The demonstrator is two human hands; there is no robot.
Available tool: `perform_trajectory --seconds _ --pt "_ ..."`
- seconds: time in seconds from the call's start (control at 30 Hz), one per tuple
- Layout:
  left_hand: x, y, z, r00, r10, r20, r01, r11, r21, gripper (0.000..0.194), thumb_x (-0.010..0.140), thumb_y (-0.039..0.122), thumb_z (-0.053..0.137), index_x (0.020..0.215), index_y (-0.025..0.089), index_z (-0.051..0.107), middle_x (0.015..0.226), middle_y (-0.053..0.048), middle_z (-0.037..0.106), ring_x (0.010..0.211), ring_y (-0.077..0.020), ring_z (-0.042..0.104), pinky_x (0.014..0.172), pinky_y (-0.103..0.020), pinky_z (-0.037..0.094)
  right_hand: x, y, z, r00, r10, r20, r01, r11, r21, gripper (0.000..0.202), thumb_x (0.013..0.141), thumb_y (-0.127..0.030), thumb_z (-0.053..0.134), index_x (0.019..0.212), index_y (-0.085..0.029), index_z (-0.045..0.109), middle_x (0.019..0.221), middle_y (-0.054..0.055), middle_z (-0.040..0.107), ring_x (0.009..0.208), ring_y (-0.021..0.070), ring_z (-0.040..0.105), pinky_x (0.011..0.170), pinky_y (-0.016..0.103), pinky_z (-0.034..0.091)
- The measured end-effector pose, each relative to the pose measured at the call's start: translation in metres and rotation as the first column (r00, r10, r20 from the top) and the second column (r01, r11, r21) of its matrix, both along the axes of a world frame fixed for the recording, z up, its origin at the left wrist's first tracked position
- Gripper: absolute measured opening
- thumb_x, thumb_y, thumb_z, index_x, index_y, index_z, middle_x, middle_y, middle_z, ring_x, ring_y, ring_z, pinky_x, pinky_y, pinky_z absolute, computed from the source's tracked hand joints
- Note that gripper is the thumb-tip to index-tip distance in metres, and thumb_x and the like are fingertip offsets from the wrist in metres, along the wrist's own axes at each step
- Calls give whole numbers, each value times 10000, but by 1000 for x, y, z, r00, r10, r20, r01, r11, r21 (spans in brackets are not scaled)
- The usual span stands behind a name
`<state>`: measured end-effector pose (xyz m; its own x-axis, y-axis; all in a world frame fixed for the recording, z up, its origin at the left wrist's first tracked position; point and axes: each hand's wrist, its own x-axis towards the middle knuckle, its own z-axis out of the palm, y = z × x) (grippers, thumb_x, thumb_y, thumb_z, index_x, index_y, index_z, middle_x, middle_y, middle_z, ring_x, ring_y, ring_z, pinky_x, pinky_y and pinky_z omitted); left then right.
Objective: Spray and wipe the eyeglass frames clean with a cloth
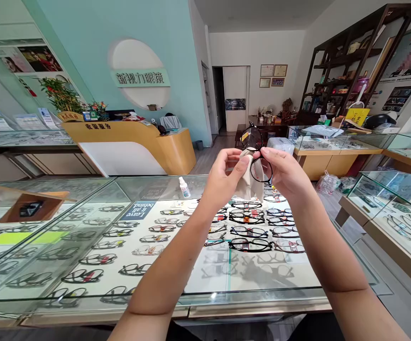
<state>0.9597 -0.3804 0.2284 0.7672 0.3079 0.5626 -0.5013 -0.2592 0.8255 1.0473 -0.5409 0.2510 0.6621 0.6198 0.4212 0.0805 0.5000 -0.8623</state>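
Note:
A pair of round black-rimmed eyeglasses (261,180) is held up over the glass display case, turned so that one lens stands above the other. My left hand (228,173) is closed on a pale beige cleaning cloth (244,188), which wraps the glasses near the bridge and hangs below the fingers. With thumb and fingertips, my right hand (286,173) pinches the frame beside the lower lens. A small yellow tag shows at the upper lens. Part of the cloth is visible behind the lower lens.
Rows of eyeglasses (247,218) lie inside the display case (205,299). A small white bottle (184,187) stands on its glass top, left of my hands. Left of it is a wooden stand (31,208). A curved reception counter (127,147) and further showcases (336,151) stand beyond.

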Motion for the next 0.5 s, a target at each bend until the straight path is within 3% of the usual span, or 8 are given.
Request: perform_trajectory --seconds 0.1,0.2,0.37,0.43,0.5 --pt "-1 -2 4 985 -162 -57 157 984 -80 533 924 696 831 1061 197 706 996 -48 740 857 -165 655 775 -280 534 0 0 -1 1000 -3 1 3 1000 -12 390 748 -575 1020 874 -237 871 810 10 752 736 147 635 712 258 571" --pt "2 0 5 992 -126 -16 121 976 -179 417 908 565 863 925 201 661 867 -6 698 755 -138 605 705 -252 501 2 1 -1 1000 -10 -4 10 1000 -8 400 739 -587 1018 876 -242 870 867 17 774 773 151 649 721 256 573" --pt "3 14 11 990 -93 102 127 906 -403 260 799 286 705 881 237 463 934 -26 773 774 -168 682 719 -286 557 6 -3 0 999 -28 37 29 999 -37 411 780 -611 982 848 -232 838 1076 65 830 999 193 731 872 271 600" --pt "1 23 13 990 -89 106 122 922 -368 314 758 266 671 939 259 415 816 12 719 651 -148 606 625 -268 498 7 -6 1 998 -13 57 17 998 -66 412 818 -612 954 860 -223 821 1008 73 830 967 201 745 878 287 600" --pt "-2 31 15 987 -20 159 52 979 -195 374 788 312 715 1048 277 447 757 49 636 587 -135 507 561 -261 420 5 -11 3 995 5 96 3 996 -90 391 873 -591 917 865 -218 802 920 63 813 906 195 747 865 293 592"
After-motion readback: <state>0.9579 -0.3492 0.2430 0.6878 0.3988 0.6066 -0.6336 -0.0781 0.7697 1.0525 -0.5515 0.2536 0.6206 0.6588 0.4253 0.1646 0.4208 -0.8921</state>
